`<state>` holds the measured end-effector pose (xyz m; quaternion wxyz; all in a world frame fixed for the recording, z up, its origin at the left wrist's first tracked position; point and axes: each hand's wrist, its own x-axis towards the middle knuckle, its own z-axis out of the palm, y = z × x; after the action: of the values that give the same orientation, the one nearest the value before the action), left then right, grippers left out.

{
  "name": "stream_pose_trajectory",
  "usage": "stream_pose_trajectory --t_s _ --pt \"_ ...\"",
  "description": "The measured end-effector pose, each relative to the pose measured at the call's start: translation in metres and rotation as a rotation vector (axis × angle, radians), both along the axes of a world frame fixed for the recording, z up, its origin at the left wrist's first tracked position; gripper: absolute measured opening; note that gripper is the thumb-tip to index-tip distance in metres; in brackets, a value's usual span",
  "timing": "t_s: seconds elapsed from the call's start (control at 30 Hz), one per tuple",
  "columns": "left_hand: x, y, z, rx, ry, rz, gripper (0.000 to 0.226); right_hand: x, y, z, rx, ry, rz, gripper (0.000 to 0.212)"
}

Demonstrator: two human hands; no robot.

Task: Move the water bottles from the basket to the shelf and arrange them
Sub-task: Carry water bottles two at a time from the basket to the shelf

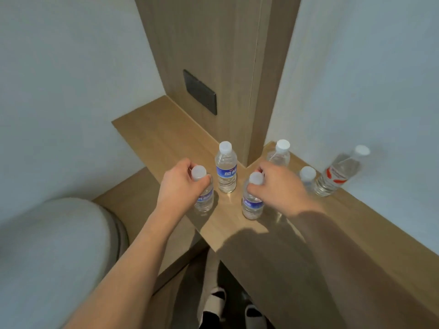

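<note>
Placing step, I judge: the left hand (180, 179) grips the neck of a clear blue-labelled plastic water bottle (204, 198) and the right hand (273, 186) grips another (252, 205), both standing on the light wooden shelf (152, 134). Next, release and line them up with the four bottles already standing. All look full and capped. The basket is out of view.

Soft, even indoor light from above and behind casts a broad shadow over the near end of the shelf (273, 252) and the right forearm (337, 245). The wide lens bends lines at the edges. The red-labelled bottle (337, 174) at right is motion-blurred.
</note>
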<state>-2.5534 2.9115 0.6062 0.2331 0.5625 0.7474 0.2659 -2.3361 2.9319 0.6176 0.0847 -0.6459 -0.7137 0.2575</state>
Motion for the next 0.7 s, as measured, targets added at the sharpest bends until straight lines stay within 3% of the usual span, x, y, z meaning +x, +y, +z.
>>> stream_pose_trajectory --t_s 0.17,0.43,0.57,0.7 --pt "-0.013 0.021 -0.025 -0.048 -0.008 -0.032 0.028 -0.006 0.012 -0.016 -0.102 -0.005 -0.124 0.021" --pt "-0.018 0.029 0.001 -0.198 0.298 -0.216 0.045 -0.002 -0.015 -0.006 -0.068 0.018 -0.136 0.032" --pt "-0.017 0.026 0.021 0.09 0.338 -0.186 0.054 0.005 -0.029 0.008 0.013 0.102 -0.235 0.051" --pt "0.015 0.034 0.029 0.388 0.259 -0.393 0.044 0.022 -0.05 0.018 0.135 0.127 -0.357 0.048"
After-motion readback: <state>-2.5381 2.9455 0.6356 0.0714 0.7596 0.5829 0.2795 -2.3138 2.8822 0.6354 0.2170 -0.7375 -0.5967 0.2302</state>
